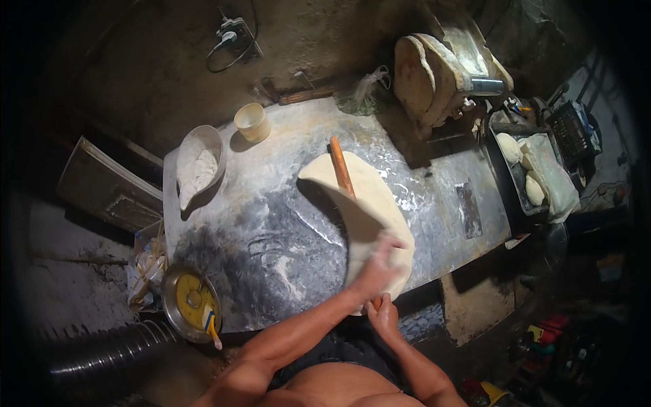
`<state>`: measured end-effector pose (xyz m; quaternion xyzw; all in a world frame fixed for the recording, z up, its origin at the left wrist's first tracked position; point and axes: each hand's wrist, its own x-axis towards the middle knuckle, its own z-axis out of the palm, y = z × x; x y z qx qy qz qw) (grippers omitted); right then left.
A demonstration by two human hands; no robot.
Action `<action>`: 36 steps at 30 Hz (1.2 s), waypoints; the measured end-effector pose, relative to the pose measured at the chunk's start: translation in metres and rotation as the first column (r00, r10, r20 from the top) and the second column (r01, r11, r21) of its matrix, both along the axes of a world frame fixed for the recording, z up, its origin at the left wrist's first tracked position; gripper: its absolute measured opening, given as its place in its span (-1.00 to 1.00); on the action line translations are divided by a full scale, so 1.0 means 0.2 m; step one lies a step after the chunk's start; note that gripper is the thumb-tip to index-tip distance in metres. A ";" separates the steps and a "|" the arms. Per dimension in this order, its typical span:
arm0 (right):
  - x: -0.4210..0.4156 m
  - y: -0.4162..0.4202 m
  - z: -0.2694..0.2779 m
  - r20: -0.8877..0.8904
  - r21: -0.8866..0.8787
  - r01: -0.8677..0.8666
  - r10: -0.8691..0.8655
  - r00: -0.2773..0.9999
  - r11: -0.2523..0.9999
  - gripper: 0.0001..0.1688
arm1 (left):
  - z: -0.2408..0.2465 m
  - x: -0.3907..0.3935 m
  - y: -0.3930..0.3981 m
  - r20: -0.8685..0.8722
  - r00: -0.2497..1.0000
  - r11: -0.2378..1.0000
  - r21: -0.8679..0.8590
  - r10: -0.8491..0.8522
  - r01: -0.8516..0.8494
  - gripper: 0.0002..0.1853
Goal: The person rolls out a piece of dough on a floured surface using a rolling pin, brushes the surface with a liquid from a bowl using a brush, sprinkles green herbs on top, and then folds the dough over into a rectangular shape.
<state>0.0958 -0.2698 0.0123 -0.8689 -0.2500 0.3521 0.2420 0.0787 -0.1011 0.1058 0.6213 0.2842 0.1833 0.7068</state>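
Note:
A wide sheet of dough (379, 193) lies on the floured worktop (234, 219), part of it folded or wrapped over a long wooden rolling pin (341, 168). The pin's far end sticks out over the dough, and its near end shows by the table's front edge. My right hand (384, 315) is closed around that near end. Over the near part of the dough is my left hand (384, 262), blurred, its fingers spread; whether it touches the dough is hard to tell.
A scoop-shaped bowl of flour (203, 165) and a plastic tub (252, 123) stand at the back left. A metal bowl of yellow liquid (190, 300) with a brush sits near left. A dough machine (437, 76), a metal scraper (468, 210) and a tray of dough pieces (516, 191) are right.

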 end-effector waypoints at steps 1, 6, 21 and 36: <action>0.03 -0.01 -0.04 0.069 0.156 -0.049 0.038 0.997 0.987 -0.53 | 0.14 0.05 -0.03 0.140 0.960 0.947 -0.181 -0.243 0.266 -0.57; 0.15 -0.07 -0.07 -0.135 0.440 -0.185 0.269 0.954 0.879 -0.35 | -0.21 -0.02 0.40 -0.525 0.835 0.379 0.748 -0.165 0.545 -0.27; 1.44 0.89 0.42 -0.313 0.325 -0.565 0.650 0.693 0.759 -0.27 | 0.28 0.03 1.67 -0.615 0.778 -0.003 0.784 0.130 0.620 -0.71; 0.61 0.81 0.04 0.625 0.141 -0.765 0.543 0.561 0.629 -0.15 | -0.40 -0.53 0.37 -0.581 0.750 0.463 0.784 0.315 0.413 -0.17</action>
